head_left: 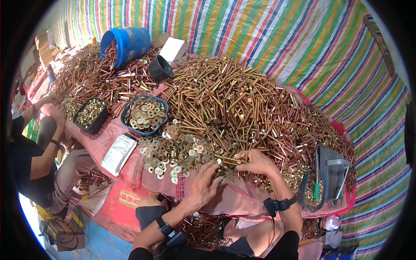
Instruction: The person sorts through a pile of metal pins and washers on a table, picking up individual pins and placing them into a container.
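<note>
A big heap of long brass-coloured bolts [234, 104] covers a pink cloth-covered surface [234, 199]. In front of it lies a loose spread of flat washers [173, 151]. My left hand [201, 186] rests palm down at the near edge of the washers, fingers spread and reaching into them. My right hand [255, 162] is closed around a few bolts [227, 161] that stick out to the left, at the near edge of the heap. Both wrists carry dark bands.
A blue bowl of washers [145, 114] and a black tray of nuts [90, 113] stand at the left. A tipped blue bucket [125, 43] and black cup [160, 68] lie behind. A grey bin [331, 175] is at the right. Another person [39, 151] sits at the left. Striped tarp surrounds.
</note>
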A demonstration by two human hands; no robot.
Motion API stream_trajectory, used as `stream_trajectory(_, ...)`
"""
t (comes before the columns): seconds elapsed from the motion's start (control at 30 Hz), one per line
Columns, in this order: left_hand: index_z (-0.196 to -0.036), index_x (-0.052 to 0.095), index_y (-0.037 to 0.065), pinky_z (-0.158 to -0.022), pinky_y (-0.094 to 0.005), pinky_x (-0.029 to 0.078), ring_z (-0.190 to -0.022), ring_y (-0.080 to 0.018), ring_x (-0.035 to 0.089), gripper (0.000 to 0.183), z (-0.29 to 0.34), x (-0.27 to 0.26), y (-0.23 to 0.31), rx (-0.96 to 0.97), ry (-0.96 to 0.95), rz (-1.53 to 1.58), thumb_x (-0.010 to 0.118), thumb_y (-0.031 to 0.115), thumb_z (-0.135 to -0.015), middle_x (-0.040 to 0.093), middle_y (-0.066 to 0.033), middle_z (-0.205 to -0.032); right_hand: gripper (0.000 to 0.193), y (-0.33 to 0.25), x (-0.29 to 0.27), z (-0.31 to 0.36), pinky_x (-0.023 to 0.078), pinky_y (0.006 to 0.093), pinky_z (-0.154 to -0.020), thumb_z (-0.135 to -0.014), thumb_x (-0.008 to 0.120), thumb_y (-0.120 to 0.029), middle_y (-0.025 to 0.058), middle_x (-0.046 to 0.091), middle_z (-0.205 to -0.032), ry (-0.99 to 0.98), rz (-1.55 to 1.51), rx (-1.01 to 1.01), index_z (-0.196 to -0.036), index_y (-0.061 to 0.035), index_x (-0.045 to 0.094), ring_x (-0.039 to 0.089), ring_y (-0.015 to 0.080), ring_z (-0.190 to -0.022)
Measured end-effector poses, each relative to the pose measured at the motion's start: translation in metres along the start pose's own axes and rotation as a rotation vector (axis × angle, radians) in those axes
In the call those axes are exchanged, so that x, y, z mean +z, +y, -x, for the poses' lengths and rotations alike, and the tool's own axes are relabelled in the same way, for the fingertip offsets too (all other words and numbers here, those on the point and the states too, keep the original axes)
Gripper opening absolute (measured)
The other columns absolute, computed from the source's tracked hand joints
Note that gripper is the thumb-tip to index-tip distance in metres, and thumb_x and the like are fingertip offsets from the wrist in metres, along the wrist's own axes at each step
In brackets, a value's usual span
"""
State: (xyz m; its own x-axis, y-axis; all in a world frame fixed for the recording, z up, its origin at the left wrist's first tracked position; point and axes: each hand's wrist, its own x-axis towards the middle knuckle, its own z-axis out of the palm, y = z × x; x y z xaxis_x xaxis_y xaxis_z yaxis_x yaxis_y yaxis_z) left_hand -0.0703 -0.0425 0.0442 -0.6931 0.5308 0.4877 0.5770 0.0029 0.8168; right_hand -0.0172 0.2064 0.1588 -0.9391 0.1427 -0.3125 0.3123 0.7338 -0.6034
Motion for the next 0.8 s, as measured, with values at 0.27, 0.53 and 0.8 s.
stream_trajectory(0.27,-0.129,0.061,0.002,-0.082,-0.0422,0.056,-0.096,-0.0335,0.067,0.041,-0.017,0.023,-0.009,0.044,0.004,0.061,0.078,0.005,-0.091,0.063,-0.0181,-0.119,0.050,0.016,0.025,0.015,0.056,0.0410,-0.089,-0.079,0.085,-0.018,0.0180,0.076,-0.100,0.211,0.014,-0.151,-0.127,-0.0068,0.075,0.073,0.0312,-0.094)
stream_trajectory(0.53,-0.126,0.062,0.001,-0.084,-0.0463,0.055,-0.099,-0.0386,0.065,0.041,-0.011,0.030,-0.012,0.006,-0.076,0.058,0.079,0.000,-0.088,0.061,-0.0199,-0.117,0.045,0.050,0.075,0.037,0.053,0.0401,-0.098,-0.075,0.091,-0.016,0.0160,0.065,-0.122,0.545,0.012,-0.238,-0.114,-0.0027,0.074,0.065,0.0322,-0.114)
stream_trajectory(0.8,-0.145,0.056,0.007,-0.103,-0.0488,0.055,-0.129,-0.0473,0.059,0.069,-0.018,0.029,-0.005,0.033,-0.150,-0.106,0.086,0.007,-0.083,0.049,-0.0261,-0.152,0.053,0.064,0.081,0.054,0.052,0.0418,-0.099,-0.078,0.090,-0.018,0.0168,0.062,-0.120,0.567,0.025,-0.199,-0.126,-0.0038,0.072,0.063,0.0344,-0.111)
